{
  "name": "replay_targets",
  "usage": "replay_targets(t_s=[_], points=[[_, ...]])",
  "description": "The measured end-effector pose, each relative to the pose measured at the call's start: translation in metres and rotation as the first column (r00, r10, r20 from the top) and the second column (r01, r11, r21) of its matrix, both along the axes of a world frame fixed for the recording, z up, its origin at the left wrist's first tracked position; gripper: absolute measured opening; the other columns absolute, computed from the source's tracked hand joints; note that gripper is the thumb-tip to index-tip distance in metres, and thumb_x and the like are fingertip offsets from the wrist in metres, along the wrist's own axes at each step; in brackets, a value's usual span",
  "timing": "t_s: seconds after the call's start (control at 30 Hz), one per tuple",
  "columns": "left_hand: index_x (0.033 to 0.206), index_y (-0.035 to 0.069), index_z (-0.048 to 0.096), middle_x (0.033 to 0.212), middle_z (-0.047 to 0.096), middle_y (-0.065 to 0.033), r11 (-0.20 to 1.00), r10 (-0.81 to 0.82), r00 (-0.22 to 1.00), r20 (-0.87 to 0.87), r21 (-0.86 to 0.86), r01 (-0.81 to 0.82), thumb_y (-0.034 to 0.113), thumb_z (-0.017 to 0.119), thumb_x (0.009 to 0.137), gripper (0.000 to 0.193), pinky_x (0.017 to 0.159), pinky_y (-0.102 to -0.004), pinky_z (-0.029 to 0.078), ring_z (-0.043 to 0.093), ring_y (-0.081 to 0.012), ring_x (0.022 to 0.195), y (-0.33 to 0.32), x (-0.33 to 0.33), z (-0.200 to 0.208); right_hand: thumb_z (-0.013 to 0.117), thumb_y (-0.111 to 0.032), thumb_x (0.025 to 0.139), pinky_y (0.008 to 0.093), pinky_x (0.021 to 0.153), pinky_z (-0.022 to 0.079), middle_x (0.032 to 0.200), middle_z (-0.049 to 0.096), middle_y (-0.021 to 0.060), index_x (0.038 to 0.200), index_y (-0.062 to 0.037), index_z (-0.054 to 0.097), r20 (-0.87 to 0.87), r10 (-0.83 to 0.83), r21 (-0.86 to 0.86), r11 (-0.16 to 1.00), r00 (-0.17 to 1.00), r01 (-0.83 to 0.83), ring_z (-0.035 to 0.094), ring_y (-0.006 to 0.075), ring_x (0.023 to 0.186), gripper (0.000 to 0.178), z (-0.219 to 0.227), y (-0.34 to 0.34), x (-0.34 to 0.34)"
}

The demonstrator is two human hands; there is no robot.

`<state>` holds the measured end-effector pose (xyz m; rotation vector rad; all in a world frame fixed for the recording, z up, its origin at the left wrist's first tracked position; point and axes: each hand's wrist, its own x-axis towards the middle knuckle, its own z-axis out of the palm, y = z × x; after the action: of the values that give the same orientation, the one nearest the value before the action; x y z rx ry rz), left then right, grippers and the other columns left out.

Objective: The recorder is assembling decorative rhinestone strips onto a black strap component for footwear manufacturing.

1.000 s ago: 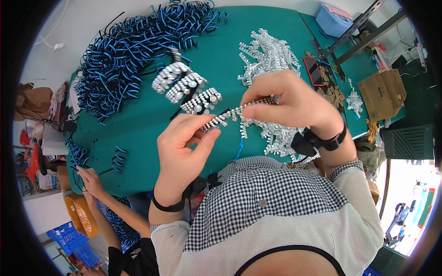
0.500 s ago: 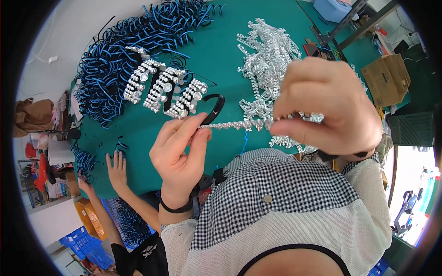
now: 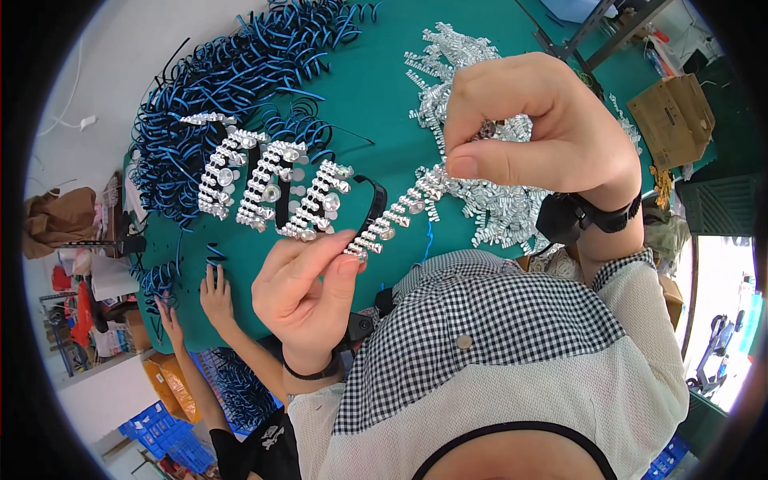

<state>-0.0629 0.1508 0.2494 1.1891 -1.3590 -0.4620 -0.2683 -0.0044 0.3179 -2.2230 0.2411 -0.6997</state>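
My left hand (image 3: pixel 300 292) pinches a black spiral band (image 3: pixel 373 200) together with the lower end of a silver beaded strip (image 3: pixel 392 220) between thumb and fingertips. Up and to the right, my right hand (image 3: pixel 544 120) is closed, its thumb and curled fingers pinching the strip's other end; part of that end is hidden in the fingers. Between the hands the strip slants upward, its studs and round clear stones showing. Beyond my left hand, the rest of the spiral hangs in several loops covered with silver beadwork (image 3: pixel 268 188).
Blue-and-black coils (image 3: pixel 232 88) are heaped at the far left of the green table (image 3: pixel 368 96). Silver strips (image 3: pixel 504 212) pile up behind and below my right hand. At left, another person's hands (image 3: pixel 214 298) rest near smaller coils. A cardboard box (image 3: pixel 670 120) stands right.
My right hand has risen and shifted slightly left. The strip has gone from nearly level and edge-on to slanting, broad side showing. My left hand has dipped a little, and the decorated loops have swung left.
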Motion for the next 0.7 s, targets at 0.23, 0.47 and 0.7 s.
replay_targets(t_s=[0.23, 0.47, 0.7], points=[[0.088, 0.0, 0.068, 0.073, 0.061, -0.006, 0.997, 0.066, 0.991, 0.114, -0.037, -0.062, 0.003, 0.074, 0.068, 0.021, 0.046, -0.018, 0.035, 0.049, -0.0079, 0.054, 0.003, 0.004, -0.002, 0.066, -0.009, 0.075, 0.028, 0.057, 0.041, 0.07, 0.058, 0.0074, 0.075, 0.001, 0.062, 0.032, -0.037, 0.03, 0.999, 0.999, 0.036, 0.054, 0.0168, 0.063, 0.01, 0.0, 0.0, 0.006], [0.085, 0.004, 0.067, 0.069, 0.065, -0.0042, 0.98, 0.059, 0.987, 0.149, -0.196, -0.029, 0.003, 0.074, 0.067, 0.02, 0.047, -0.0196, 0.036, 0.047, -0.0078, 0.056, -0.005, 0.0, -0.004, 0.066, -0.008, 0.075, 0.0279, 0.06, 0.042, 0.071, 0.058, 0.0067, 0.075, 0.0008, 0.062, 0.053, 0.004, 0.195, 0.981, 0.999, -0.014, 0.055, 0.0169, 0.065, 0.01, -0.014, -0.005, 0.004], [0.085, 0.003, 0.066, 0.072, 0.065, -0.0054, 0.99, 0.114, 0.986, 0.121, -0.099, -0.102, 0.004, 0.075, 0.067, 0.019, 0.048, -0.0183, 0.036, 0.047, -0.0076, 0.053, -0.004, 0.003, -0.01, 0.066, -0.008, 0.071, 0.0276, 0.059, 0.045, 0.078, 0.062, 0.0111, 0.074, 0.0009, 0.062, 0.178, 0.043, 0.108, 0.992, 0.983, -0.063, 0.059, 0.0168, 0.067, 0.01, -0.012, 0.008, -0.006]])
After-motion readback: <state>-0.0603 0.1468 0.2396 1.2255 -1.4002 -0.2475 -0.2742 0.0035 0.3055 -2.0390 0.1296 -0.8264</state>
